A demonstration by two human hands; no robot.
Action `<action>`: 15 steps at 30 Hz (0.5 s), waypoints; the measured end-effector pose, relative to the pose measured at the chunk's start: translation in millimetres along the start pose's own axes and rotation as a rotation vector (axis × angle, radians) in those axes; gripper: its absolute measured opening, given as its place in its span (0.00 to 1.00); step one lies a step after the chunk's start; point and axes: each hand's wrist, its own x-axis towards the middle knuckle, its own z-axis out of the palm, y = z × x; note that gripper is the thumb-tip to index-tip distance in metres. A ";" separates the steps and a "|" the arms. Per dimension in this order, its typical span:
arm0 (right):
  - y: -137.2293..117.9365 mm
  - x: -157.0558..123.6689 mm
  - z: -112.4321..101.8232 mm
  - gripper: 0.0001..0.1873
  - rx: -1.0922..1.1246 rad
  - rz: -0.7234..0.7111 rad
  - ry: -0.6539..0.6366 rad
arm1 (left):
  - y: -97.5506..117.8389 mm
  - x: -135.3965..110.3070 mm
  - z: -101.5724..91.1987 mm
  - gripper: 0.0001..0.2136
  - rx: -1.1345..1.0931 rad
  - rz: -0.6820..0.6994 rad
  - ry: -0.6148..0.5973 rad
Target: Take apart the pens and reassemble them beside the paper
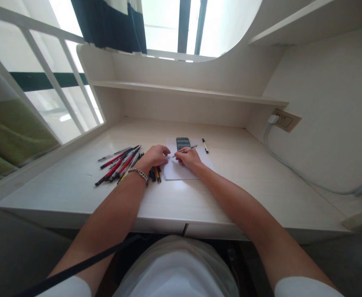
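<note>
My right hand (187, 157) is closed around a pen (193, 147), its tip pointing down-left to the white paper (181, 175). My left hand (156, 156) rests at the paper's left edge, fingers loosely curved, with a gap between thumb and forefinger and nothing visible in it. A chain bracelet (140, 172) circles the left wrist. Just beyond the right hand, a dark phone (182, 142) lies on the paper, its near end partly covered by the hand. Left of my left forearm is a pile of pens (119, 164), red, black and clear; more pens (157, 175) show under the wrist.
Another pen (205, 146) lies by the paper's right edge. The white desk (243, 165) has a shelf (187, 90) along its back. At right, a plug and cable (273, 150) hang from a wall socket (286, 120). White railings (41, 62) stand at left.
</note>
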 end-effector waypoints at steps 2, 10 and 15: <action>1.2 0.9 5.4 0.07 -0.082 -0.028 0.027 | 0.3 0.1 0.2 0.21 -0.010 0.008 0.010; 1.0 -2.3 6.3 0.08 -0.276 -0.119 0.038 | -0.9 1.3 0.2 0.20 0.006 0.027 0.012; -3.6 -2.5 3.8 0.07 -0.348 -0.105 0.119 | 0.4 1.5 -0.1 0.20 0.013 0.008 0.003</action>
